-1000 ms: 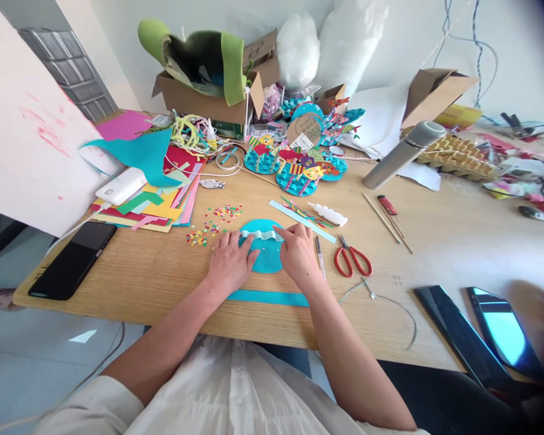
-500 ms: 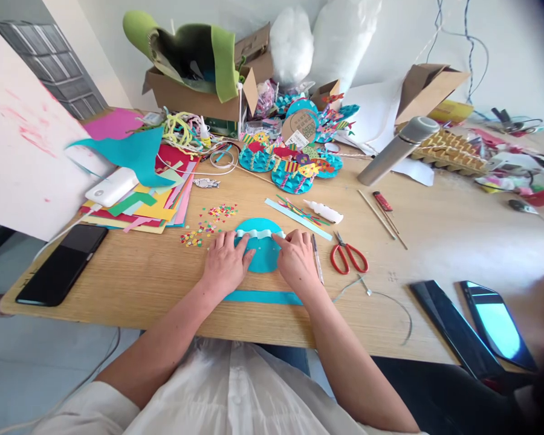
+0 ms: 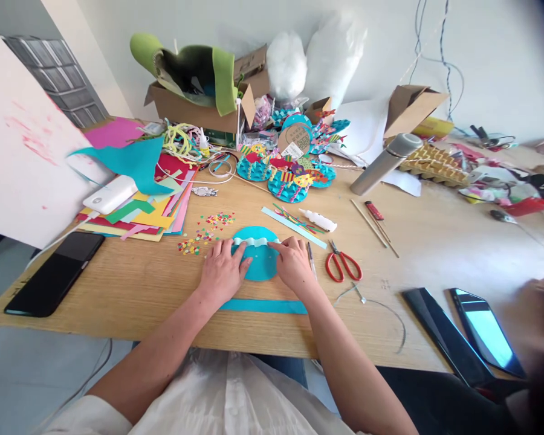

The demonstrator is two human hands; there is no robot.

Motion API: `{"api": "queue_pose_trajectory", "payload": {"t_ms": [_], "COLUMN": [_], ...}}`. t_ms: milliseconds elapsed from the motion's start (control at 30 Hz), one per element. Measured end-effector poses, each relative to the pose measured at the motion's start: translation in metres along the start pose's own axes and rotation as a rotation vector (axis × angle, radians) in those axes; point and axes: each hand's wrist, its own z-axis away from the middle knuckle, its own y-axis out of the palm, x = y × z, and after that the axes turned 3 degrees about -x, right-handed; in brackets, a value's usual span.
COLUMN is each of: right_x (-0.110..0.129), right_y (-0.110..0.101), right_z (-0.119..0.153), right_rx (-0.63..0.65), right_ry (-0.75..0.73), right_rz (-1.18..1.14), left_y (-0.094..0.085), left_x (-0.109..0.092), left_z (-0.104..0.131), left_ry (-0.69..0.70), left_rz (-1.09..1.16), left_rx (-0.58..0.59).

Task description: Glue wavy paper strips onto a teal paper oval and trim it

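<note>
A round blue card disc (image 3: 259,266) lies flat on the table between my hands. Across its upper part runs a wavy pale-blue paper strip (image 3: 256,242), standing in small humps. My left hand (image 3: 221,269) rests palm down with fingers spread, its index fingertip on the strip's left end and its thumb on the disc's edge. At the right end of the strip, my right hand (image 3: 294,261) presses with its index finger, the other fingers curled in. Small whitish dots show on the disc below the strip. Nearer me lies a flat blue paper strip (image 3: 263,306).
Confetti pieces (image 3: 194,243) lie left of the disc. Red-handled scissors (image 3: 343,266), a white glue bottle (image 3: 320,220) and thin paper strips (image 3: 294,226) lie right. A steel flask (image 3: 385,163) stands behind. Phones (image 3: 54,275) lie near both table ends; a blurred person sits far right.
The view has shifted slightly, so the table appears lower in the picture. Both hands keep their places on the strip and disc.
</note>
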Motion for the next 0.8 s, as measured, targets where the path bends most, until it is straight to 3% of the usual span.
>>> {"api": "queue_pose_trajectory", "payload": {"t_ms": [200,467,800], "right_x": [-0.030,-0.046,-0.036], "right_y": [-0.004,0.003,0.011], "right_z": [-0.034,-0.091,-0.103], "right_rx": [-0.184,-0.041,-0.003], "right_ry": [0.041,0.013,0.002], "right_rz": [-0.011,0.209,0.262], "left_y": [-0.001,-0.001,-0.002], "left_x": [0.000,0.003,0.011], "left_z": [0.001,0.003,0.004], "left_ry": [0.001,-0.010,0.005], "left_rz": [0.000,0.050,0.234], "left_rx": [-0.003,-0.031,-0.151]}}
